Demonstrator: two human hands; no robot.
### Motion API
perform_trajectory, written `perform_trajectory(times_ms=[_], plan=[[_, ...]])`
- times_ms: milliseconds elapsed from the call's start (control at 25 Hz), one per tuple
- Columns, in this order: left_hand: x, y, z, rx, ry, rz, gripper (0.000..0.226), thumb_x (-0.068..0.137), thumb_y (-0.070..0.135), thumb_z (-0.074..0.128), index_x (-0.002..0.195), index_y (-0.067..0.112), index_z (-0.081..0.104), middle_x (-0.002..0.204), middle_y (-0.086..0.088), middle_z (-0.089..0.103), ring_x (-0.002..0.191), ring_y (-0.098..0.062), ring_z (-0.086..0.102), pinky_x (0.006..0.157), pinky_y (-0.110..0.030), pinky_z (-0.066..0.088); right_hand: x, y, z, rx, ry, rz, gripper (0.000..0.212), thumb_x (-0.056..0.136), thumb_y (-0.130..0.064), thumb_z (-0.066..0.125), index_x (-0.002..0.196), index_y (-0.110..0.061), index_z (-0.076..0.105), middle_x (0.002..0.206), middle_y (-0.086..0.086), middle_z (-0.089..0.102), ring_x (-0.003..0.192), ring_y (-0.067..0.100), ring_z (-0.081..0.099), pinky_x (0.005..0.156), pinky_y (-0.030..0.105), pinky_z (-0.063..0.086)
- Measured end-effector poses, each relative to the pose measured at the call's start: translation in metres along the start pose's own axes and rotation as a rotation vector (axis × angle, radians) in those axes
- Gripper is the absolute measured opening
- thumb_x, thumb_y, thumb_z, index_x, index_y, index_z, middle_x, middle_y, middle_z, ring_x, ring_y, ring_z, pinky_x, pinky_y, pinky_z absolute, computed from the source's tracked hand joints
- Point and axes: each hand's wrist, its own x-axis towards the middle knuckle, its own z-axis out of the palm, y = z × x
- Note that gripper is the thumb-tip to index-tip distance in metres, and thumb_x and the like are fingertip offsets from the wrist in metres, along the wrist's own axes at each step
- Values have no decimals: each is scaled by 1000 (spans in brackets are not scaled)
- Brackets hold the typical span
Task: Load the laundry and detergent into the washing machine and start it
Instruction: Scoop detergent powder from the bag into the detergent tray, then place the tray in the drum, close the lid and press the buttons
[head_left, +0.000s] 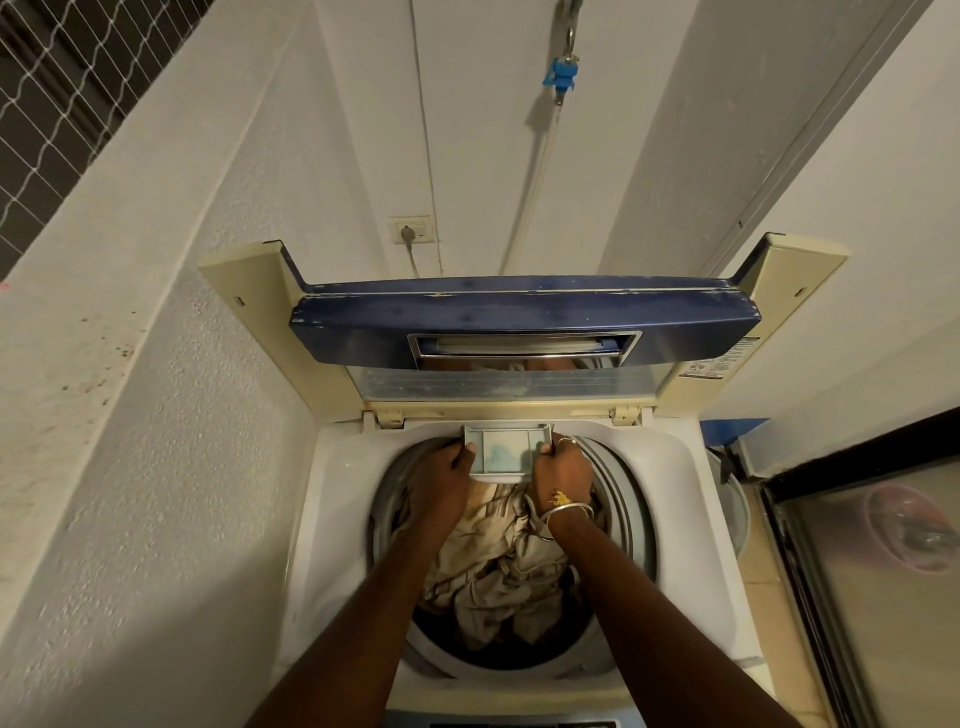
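A top-loading washing machine stands below me with its blue lid folded up at the back. Beige laundry fills the drum. A small grey detergent drawer sticks out from the back rim over the drum, with blue traces inside. My left hand grips the drawer's left side. My right hand, with bangles on the wrist, grips its right side. Both forearms reach across the drum.
White walls close in on the left and behind. A wall socket with a plug sits above the lid, and a hose with a blue tap fitting hangs at the back. A dark-framed glass door stands at right.
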Motion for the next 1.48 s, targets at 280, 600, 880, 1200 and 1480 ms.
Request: perform_trajectory(times_ms=[280,600,880,1200,1480], plan=[[15,-21,9,-48,-17,-62,48,78,73,44,91,36,70,91,2,74,84,-21,71,77,-55,58,10,-8,-4,38,31,36,22,98,-21,53,101,-2,64,96,18,70,93,34,65,76,32,43],[3,13,-2,-94,-31,-112,36,95,44,54,105,15,72,96,-5,74,84,-24,72,77,-44,60,14,-7,-4,10,29,15,21,98,-22,53,101,-4,63,98,17,70,96,36,64,72,28,36],[9,27,-10,-75,4,-177,24,92,46,60,89,26,73,91,-1,75,82,-27,72,78,-48,60,16,-6,2,60,43,38,18,96,-19,56,98,-3,63,94,17,70,92,35,65,73,27,37],[-2,26,-5,-354,98,-230,14,89,41,68,89,27,67,92,2,73,86,-19,71,84,-46,59,14,16,1,548,-24,74,18,83,-23,72,75,-12,60,74,12,64,73,28,61,73,46,56],[-21,49,0,-908,71,-663,43,103,36,41,121,1,58,123,-25,52,115,-37,54,103,-47,42,1,13,0,1091,-149,764,55,99,-50,37,127,-9,60,123,16,65,112,34,60,104,49,44]])
